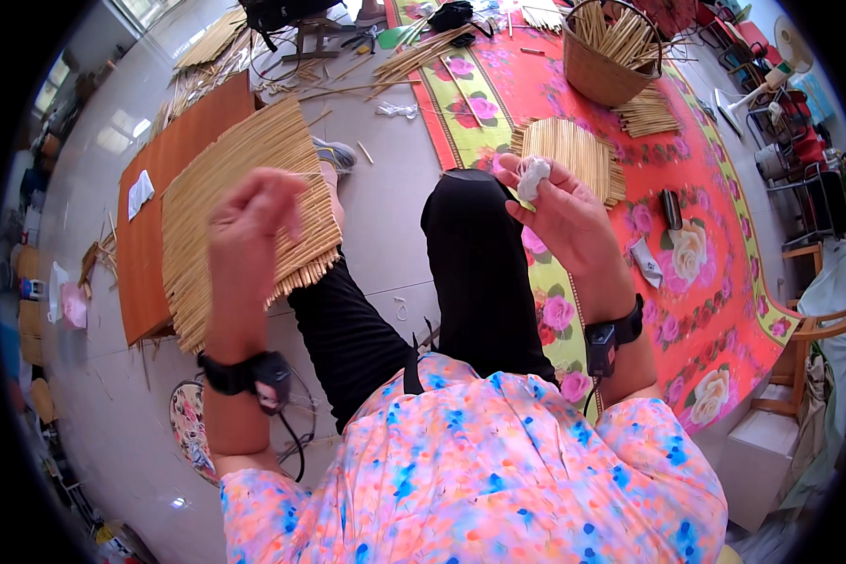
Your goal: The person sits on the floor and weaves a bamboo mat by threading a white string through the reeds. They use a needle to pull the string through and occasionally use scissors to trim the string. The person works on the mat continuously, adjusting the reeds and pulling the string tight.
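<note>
A mat of thin bamboo sticks (254, 141) lies slanted on a reddish-brown wooden board (143, 249) by my left leg. Over the mat's right part, my left hand (249, 230) has its fingers curled together, slightly blurred; a fine pale strand shows near the fingertips, but what they grip is unclear. My right hand (573, 216), raised beside my right knee, pinches a small white bundle of thread or cloth (534, 177). Behind it, a stack of trimmed bamboo sticks (569, 141) lies on a red floral sheet (686, 329).
A basket of sticks (597, 70) stands at the upper right, loose sticks (414, 56) lie at the top, and chairs and a fan (790, 47) line the right side. A dark cylinder (671, 209) lies on the sheet. My legs (470, 273) occupy the middle.
</note>
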Demonstrator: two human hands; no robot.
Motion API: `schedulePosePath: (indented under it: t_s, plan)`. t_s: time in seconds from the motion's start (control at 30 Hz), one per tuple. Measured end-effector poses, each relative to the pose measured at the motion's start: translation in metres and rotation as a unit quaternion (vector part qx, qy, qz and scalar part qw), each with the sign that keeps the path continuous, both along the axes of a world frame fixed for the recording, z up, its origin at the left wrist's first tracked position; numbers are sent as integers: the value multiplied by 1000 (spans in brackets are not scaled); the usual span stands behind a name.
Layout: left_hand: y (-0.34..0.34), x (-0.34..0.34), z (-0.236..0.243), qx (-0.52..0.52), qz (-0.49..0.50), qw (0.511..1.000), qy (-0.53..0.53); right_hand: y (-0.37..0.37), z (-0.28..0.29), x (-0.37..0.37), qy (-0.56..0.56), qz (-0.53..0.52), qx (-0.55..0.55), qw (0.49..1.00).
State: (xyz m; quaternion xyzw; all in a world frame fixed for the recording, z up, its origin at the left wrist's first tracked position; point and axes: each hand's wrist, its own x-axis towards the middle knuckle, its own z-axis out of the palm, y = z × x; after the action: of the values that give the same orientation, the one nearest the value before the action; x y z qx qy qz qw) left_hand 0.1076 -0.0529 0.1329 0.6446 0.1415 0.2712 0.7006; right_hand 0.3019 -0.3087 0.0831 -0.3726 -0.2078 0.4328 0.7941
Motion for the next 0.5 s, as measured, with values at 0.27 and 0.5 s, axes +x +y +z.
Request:
schedulePosePath:
  t_s: [0.27,0.5]
  plan:
    - [111,-83,0,-11,160,984,-75,-20,-23,36,31,-76,-6,997]
    - [231,-171,-32,-10,296,955,-4,-53,-40,68,65,-127,38,989]
